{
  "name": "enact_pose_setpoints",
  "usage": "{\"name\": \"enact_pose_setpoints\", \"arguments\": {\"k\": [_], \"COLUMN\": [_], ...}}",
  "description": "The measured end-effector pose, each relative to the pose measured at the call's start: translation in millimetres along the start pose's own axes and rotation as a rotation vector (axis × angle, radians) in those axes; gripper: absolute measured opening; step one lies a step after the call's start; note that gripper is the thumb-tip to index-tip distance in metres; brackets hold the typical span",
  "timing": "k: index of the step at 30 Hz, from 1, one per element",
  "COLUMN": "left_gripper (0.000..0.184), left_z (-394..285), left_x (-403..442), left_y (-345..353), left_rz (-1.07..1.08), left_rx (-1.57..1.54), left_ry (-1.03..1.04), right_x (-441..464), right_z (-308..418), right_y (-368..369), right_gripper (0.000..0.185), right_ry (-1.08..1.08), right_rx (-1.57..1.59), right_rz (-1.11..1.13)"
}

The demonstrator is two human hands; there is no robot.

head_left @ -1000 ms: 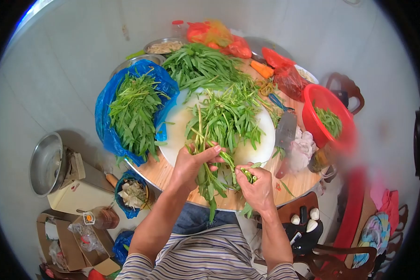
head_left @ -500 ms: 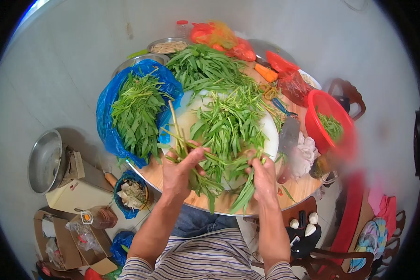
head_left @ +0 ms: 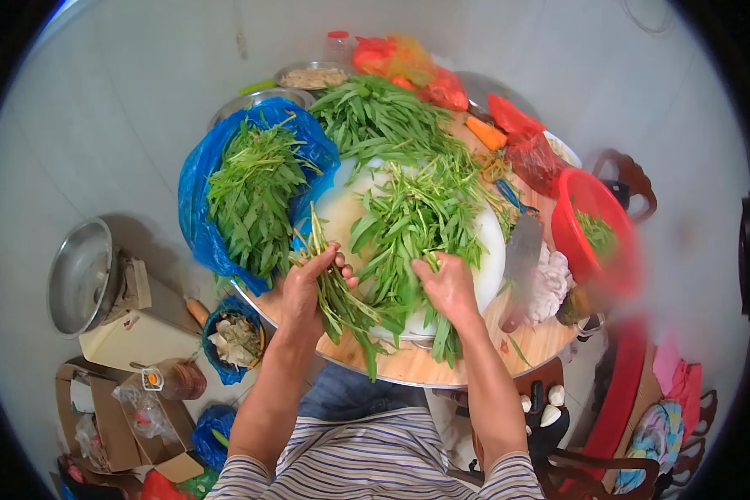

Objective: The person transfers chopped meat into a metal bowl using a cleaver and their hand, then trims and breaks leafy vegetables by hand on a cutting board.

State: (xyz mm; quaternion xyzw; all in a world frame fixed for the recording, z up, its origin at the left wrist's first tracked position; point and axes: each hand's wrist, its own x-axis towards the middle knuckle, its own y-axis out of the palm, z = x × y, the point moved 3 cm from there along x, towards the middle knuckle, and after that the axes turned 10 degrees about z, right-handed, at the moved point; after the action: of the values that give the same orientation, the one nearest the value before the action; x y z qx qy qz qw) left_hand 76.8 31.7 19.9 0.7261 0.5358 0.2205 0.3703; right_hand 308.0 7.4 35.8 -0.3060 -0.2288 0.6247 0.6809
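Note:
My left hand point(head_left: 307, 282) is closed around a bunch of water spinach stems point(head_left: 342, 310), whose ends stick up and whose leaves hang toward the table's front edge. My right hand point(head_left: 448, 287) pinches leafy water spinach sprigs point(head_left: 444, 337) that trail below it. Between and beyond both hands, a loose pile of water spinach point(head_left: 421, 212) lies on a round white board point(head_left: 493, 250). More greens point(head_left: 254, 200) fill a blue plastic bag point(head_left: 193, 200) at the left, and another heap point(head_left: 383, 117) sits behind the board.
A cleaver point(head_left: 522, 262) lies right of the board, near a crumpled white cloth point(head_left: 552, 283). A red basin point(head_left: 568, 225) holds some greens. A carrot point(head_left: 485, 132) and red plastic bags point(head_left: 529, 154) are at the back right. Below left stands a blue-lined bin point(head_left: 217, 354).
My left hand has drawn slightly left with its bunch, now gathered more tightly. My right hand has moved left and up over the pile. The whole view has shifted a little.

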Motion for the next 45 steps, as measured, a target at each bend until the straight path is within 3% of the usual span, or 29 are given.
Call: {"name": "enact_pose_setpoints", "arguments": {"k": [1,3,8,10,11,13,14,19,21,22,25,26,27,29,30,31,34,39,41,45], "left_gripper": [0.018,0.019,0.021,0.021,0.02,0.02,0.019,0.024,0.024,0.025,0.026,0.026,0.024,0.023,0.024,0.025,0.024,0.025,0.025,0.025], "left_z": [-1.1,-5.4,-3.4,-0.1,1.9,3.2,3.6,12.7,13.9,14.9,13.4,13.2,13.7,19.1,22.5,24.9,28.7,19.2,15.5,9.3], "left_x": [0.2,0.5,1.3,2.9,2.5,1.1,0.4,4.7,1.8,1.3,-0.4,-0.2,1.5,4.8,6.3,7.0,2.5,-1.7,-3.8,-5.8], "left_y": [0.1,-2.2,1.4,9.1,12.3,18.6,22.3,24.5,28.0,30.5,28.7,26.0,22.9,21.6,22.2,23.5,35.1,33.7,29.2,26.7], "left_rz": [0.003,-0.009,-0.018,-0.009,-0.005,0.04,0.051,0.085,0.098,0.113,0.124,0.119,0.115,0.125,0.132,0.137,0.153,0.146,0.125,0.074], "left_rx": [0.017,0.027,0.053,0.061,0.074,0.083,0.141,0.227,0.269,0.309,0.323,0.322,0.316,0.313,0.318,0.323,0.343,0.339,0.328,0.355], "left_ry": [-0.017,-0.005,-0.028,-0.052,-0.077,-0.093,-0.149,-0.189,-0.21,-0.229,-0.212,-0.212,-0.206,-0.213,-0.222,-0.228,-0.237,-0.218,-0.21,-0.236], "right_x": [3.9,3.8,-25.4,-33.0,-29.7,-20.7,-30.0,-44.0,-53.7,-52.6,-68.1,-71.6,-71.4,-74.9,-64.8,-65.5,-37.8,7.3,3.2,12.4], "right_z": [-14.0,-17.5,-12.7,-20.2,-31.2,-61.4,-42.4,-39.9,-14.1,-38.2,-37.2,-34.8,-34.1,-28.2,-18.7,-14.9,-6.1,-13.8,8.5,9.5], "right_y": [-4.7,-21.4,-89.6,-103.2,-107.4,-103.0,-103.1,-105.2,-114.1,-113.5,-132.8,-140.2,-137.1,-139.4,-131.9,-120.7,-86.1,-61.5,-77.0,-82.1], "right_gripper": [0.035,0.031,0.033,0.032,0.032,0.032,0.035,0.036,0.034,0.031,0.031,0.031,0.031,0.033,0.037,0.039,0.042,0.042,0.041,0.041], "right_ry": [-0.008,0.008,-0.022,-0.247,-0.247,0.069,0.051,0.035,0.14,-0.033,0.14,0.042,0.045,0.072,-0.138,-0.075,0.042,-0.041,-0.086,-0.168], "right_rx": [0.0,0.473,0.629,0.977,0.975,0.707,0.247,0.244,-0.033,-0.032,-0.011,-0.054,-0.052,0.128,-0.246,-0.156,-0.293,-0.188,0.408,0.614], "right_rz": [0.0,0.023,-0.201,-0.211,-0.212,-0.077,-0.061,-0.049,0.402,0.385,0.206,0.002,0.003,-0.232,-0.217,-0.212,-0.093,0.209,0.092,0.171]}}
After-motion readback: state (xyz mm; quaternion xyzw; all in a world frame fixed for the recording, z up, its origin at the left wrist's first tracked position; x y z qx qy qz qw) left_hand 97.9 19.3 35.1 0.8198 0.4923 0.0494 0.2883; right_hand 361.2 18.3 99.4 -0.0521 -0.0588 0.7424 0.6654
